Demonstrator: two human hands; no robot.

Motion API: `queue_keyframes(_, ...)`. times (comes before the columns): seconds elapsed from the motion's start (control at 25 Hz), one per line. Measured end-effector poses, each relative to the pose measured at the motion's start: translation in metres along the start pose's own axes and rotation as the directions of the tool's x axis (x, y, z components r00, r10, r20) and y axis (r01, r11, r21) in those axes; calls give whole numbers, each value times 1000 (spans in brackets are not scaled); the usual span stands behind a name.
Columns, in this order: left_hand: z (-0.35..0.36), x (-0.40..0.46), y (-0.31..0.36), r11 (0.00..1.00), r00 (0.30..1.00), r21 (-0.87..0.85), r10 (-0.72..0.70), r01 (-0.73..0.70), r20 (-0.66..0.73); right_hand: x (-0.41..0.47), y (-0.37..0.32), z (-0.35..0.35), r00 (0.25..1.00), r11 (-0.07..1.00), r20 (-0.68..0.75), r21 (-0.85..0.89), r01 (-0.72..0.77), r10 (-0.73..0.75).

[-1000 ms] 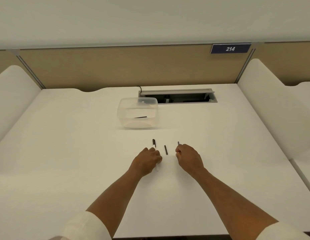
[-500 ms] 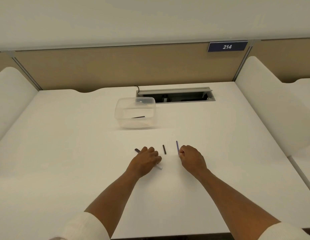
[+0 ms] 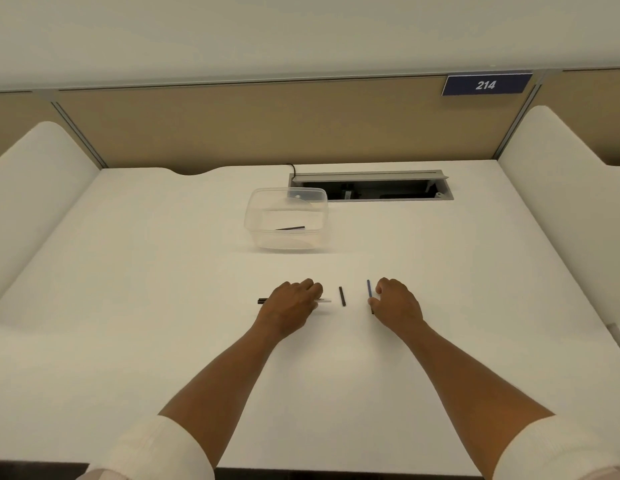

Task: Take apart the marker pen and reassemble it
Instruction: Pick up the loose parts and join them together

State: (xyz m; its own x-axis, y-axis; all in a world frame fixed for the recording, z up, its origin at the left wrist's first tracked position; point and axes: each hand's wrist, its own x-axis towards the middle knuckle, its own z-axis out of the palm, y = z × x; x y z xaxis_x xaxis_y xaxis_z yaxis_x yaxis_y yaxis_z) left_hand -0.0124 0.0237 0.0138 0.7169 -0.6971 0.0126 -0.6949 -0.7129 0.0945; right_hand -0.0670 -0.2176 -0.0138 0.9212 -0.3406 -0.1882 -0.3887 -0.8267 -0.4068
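My left hand [image 3: 293, 304] lies over the marker barrel [image 3: 324, 300] and grips it; the barrel's white end sticks out to the right and its black end [image 3: 262, 301] to the left, lying flat across the desk. A short black piece [image 3: 342, 295] rests alone on the desk between my hands. My right hand [image 3: 396, 303] sits just right of the thin dark blue refill rod [image 3: 369, 293], thumb touching its lower end, fingers curled apart above it.
A clear plastic tub [image 3: 256, 220] with a thin dark stick [image 3: 289, 228] inside stands farther back. Behind it is an open cable slot [image 3: 370, 188] in the white desk [image 3: 145, 306]. White side dividers flank the desk.
My left hand has turned the barrel from pointing away to lying sideways. My right hand has slid right, off the blue rod, which now lies exposed.
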Motion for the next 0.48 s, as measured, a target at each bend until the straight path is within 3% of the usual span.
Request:
queue_keyframes(0.16, -2, 6, -9, 976, 989, -161, -144, 146, 28, 4, -7, 3, 998, 997, -61, -77, -14, 9)
queue_keyframes(0.48, 1, 18, -22, 943, 975, -249, -212, 221, 61, 10, -6, 7, 999, 964, -35, -267, 20, -30)
